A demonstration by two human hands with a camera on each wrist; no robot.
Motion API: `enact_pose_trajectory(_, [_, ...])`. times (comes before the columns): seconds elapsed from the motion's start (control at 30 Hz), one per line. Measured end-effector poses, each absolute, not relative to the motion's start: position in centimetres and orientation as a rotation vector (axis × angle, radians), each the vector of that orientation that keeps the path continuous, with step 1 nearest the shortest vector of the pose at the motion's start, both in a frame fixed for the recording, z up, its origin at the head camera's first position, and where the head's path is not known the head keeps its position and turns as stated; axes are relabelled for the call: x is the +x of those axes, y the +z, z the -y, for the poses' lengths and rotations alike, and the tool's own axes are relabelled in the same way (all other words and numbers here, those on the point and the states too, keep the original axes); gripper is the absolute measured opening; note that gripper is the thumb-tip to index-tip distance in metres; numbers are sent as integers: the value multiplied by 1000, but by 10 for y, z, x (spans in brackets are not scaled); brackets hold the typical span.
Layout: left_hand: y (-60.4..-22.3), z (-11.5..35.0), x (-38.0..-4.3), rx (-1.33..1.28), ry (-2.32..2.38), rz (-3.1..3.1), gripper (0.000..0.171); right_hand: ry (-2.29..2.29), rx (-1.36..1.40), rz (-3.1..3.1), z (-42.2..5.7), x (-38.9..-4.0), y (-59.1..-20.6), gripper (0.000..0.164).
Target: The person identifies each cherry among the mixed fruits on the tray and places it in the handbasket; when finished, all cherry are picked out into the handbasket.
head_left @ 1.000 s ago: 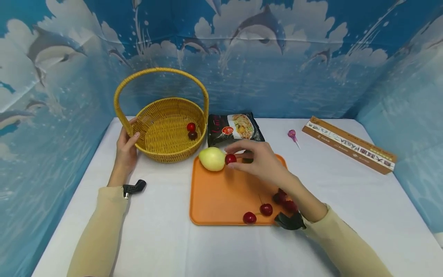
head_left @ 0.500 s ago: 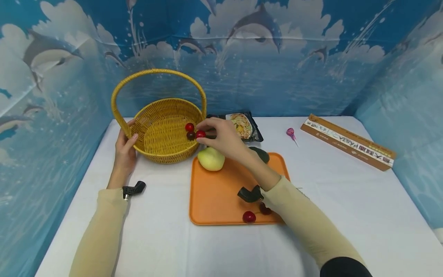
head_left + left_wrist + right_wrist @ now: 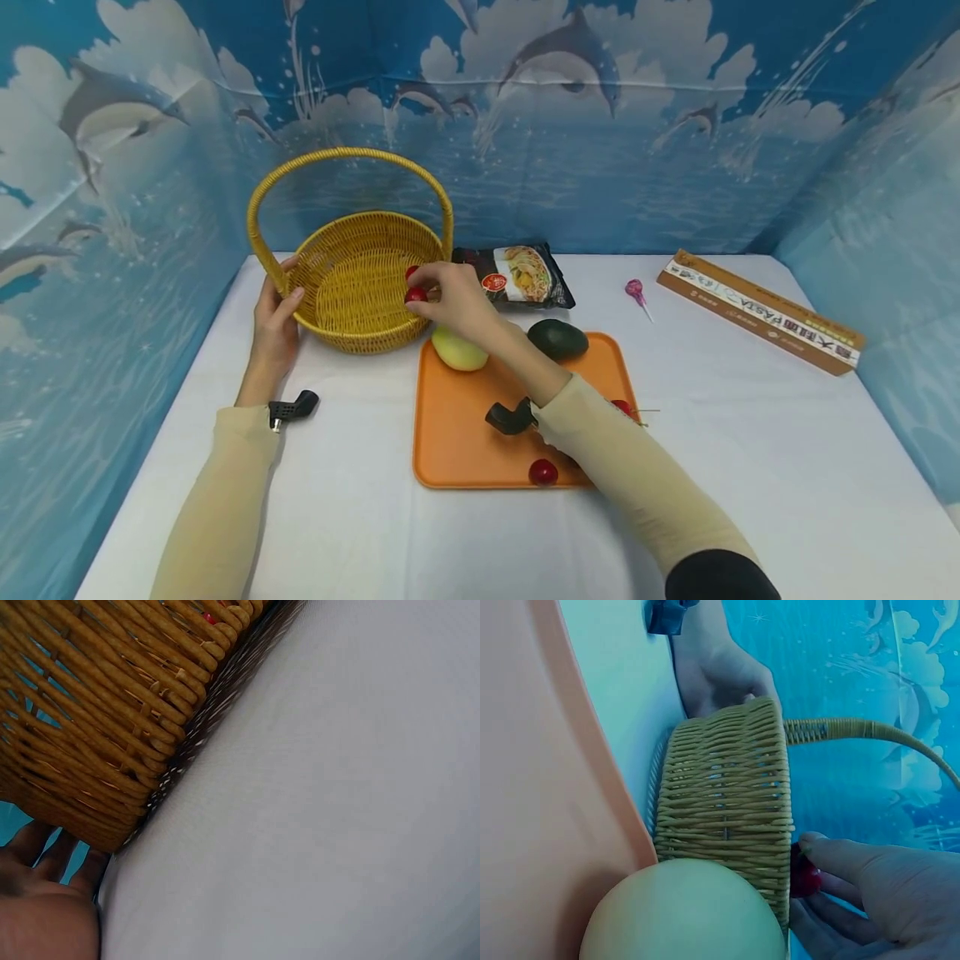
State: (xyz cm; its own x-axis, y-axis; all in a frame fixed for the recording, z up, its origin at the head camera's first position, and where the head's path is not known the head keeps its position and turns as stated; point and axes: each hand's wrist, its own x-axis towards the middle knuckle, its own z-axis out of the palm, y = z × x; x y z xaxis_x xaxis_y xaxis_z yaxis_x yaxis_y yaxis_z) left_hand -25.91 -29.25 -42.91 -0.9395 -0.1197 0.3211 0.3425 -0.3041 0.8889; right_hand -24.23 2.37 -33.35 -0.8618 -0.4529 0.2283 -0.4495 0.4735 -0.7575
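Note:
My left hand (image 3: 276, 329) grips the yellow wicker basket (image 3: 358, 340) at its left side, thumb on the rim by the handle's base. In the left wrist view its fingers (image 3: 56, 859) lie against the woven wall. My right hand (image 3: 461, 302) pinches a red cherry (image 3: 416, 294) between thumb and fingers, over the basket's right side. The right wrist view shows this cherry (image 3: 805, 877) just inside the rim. Another red cherry (image 3: 411, 272) in the basket is partly covered by the right hand.
An orange tray (image 3: 457, 433) bears a pale yellow lemon-shaped fruit (image 3: 459, 352), a dark green avocado-like fruit (image 3: 557, 339) and cherries (image 3: 543, 472), partly under the right sleeve. Behind are a black noodle packet (image 3: 517, 275), a lollipop (image 3: 636, 292) and a long pasta box (image 3: 759, 310).
My right hand has carried the cherry from above the tray, up and left, to over the basket's right side. The left hand has stayed on the basket.

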Motion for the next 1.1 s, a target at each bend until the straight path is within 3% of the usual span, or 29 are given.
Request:
enact_pose_trajectory(0.27, [-430, 292, -259, -274, -2313, 1663, 53, -1551, -675, -2632, -25, -236, -329, 44])
enact_pose_trajectory(0.73, [-429, 293, -259, -269, -2312, 1655, 53, -1453, -939, -2573, -75, -207, -319, 24])
enact_pose_trajectory(1.1, [-428, 293, -257, -271, -2305, 1693, 52, -1228, -1022, -2636, -129, -163, -323, 27])
